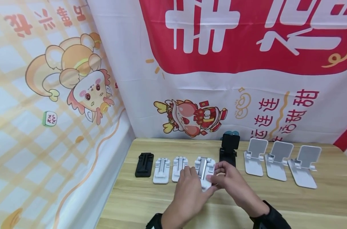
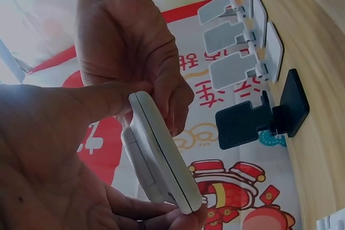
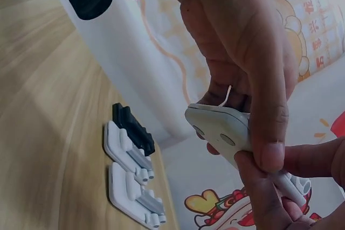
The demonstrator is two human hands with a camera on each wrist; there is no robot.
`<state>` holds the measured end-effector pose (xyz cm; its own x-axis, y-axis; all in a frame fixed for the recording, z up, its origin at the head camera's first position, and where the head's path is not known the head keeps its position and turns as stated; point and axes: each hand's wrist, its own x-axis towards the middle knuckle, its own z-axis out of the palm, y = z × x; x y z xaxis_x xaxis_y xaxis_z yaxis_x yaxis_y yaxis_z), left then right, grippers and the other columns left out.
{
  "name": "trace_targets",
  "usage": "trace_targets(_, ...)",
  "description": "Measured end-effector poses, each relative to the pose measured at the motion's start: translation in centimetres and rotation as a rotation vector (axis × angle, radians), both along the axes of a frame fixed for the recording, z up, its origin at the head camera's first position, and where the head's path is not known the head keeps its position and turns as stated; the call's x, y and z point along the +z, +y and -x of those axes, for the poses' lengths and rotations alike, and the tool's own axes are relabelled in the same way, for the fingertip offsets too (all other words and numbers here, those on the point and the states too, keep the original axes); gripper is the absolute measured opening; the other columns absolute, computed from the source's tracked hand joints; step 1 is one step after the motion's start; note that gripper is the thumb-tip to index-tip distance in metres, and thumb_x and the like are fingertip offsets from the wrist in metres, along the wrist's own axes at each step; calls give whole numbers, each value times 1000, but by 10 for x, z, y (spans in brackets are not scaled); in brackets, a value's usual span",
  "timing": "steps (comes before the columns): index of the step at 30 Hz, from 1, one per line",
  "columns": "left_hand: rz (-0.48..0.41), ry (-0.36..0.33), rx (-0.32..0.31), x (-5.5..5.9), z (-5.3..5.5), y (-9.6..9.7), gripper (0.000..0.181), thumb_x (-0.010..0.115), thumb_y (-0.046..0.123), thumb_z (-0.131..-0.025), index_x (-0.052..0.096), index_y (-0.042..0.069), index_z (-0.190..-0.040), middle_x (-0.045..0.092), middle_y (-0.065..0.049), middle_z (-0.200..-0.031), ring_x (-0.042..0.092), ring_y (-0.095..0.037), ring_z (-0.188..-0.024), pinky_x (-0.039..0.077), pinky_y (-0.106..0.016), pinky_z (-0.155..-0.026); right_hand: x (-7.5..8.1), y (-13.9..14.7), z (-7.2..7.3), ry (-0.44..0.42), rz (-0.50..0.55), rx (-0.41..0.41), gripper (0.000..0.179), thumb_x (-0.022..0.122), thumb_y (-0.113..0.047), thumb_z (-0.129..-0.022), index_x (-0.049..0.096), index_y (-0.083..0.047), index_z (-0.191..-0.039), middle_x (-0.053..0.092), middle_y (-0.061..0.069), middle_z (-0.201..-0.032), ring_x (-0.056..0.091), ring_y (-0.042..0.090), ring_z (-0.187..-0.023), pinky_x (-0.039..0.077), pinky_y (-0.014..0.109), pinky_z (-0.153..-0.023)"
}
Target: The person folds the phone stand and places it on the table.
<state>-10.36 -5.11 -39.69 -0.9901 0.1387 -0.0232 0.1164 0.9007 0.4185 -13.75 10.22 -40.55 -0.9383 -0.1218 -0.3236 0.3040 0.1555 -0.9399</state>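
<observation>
Both hands hold a folded white phone stand (image 1: 202, 171) up off the table, with its hinge side towards the head camera. My left hand (image 1: 188, 187) grips the left and lower edge; in the left wrist view its thumb and fingers span the thin white body (image 2: 161, 154). From the other side my right hand (image 1: 232, 183) pinches the right edge between thumb and fingers. The right wrist view shows the flat base (image 3: 221, 136) with oval pads, the left thumb over it. Two more folded white stands (image 1: 161, 171) (image 1: 179, 168) lie to the left.
A folded black stand (image 1: 144, 164) lies at the far left of the wooden table (image 1: 127, 203). Behind the right hand stands an unfolded black stand (image 1: 229, 148). Three unfolded white stands (image 1: 305, 165) are lined up at the right. Printed cloth (image 1: 133, 95) hangs behind and left.
</observation>
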Motion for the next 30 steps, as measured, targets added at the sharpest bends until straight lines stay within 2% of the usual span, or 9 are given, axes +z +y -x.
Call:
trace_targets(4,-6,30,6,-5,2,2,95,63,68,-76,48,-8,-130,50,-16,-112,48,-21,-97,50,-37,-88,-1,0,-1,4,-20,-12,41,70,-6,-83,48,2,-117,54,17,-103,61,22,-79,60,36,-67)
trace_targets(11,-64,36,5,-7,9,2,94,65,72,-70,52,-3,-126,50,-9,-105,47,-17,-87,49,-30,-73,-3,4,0,25,-57,-11,42,70,-9,-84,48,1,-118,54,17,-105,60,21,-81,59,35,-68)
trace_targets(16,-107,24,-4,-14,19,2,93,69,70,-67,53,-1,-125,49,-5,-102,45,-15,-86,47,-27,-70,-8,5,2,34,-89,-7,43,70,-11,-85,47,0,-120,53,16,-106,59,22,-79,59,35,-69)
trace_targets(19,-130,16,5,-22,29,2,95,72,68,-64,54,-2,-125,48,-4,-101,45,-15,-85,45,-27,-70,-13,7,4,55,-114,10,43,67,-10,-87,46,0,-122,54,17,-108,59,21,-80,58,36,-70)
trace_targets(22,-133,11,42,-33,43,4,92,76,65,-61,56,-2,-121,49,-4,-98,45,-16,-83,45,-28,-67,-18,11,7,88,-141,35,43,63,-8,-90,44,2,-127,55,18,-111,61,21,-85,58,36,-74)
trace_targets(27,-59,15,113,-57,74,20,82,79,60,-61,60,-3,-112,52,-8,-95,48,-19,-82,46,-31,-64,-24,19,13,145,-230,13,40,57,-12,-94,42,2,-129,55,18,-116,59,21,-91,56,36,-77)
trace_targets(30,7,45,126,-73,90,29,74,80,56,-63,61,-3,-104,53,-12,-93,50,-22,-83,47,-33,-65,-27,21,13,151,-251,7,40,57,-16,-95,42,1,-128,55,17,-117,58,21,-92,55,37,-79)
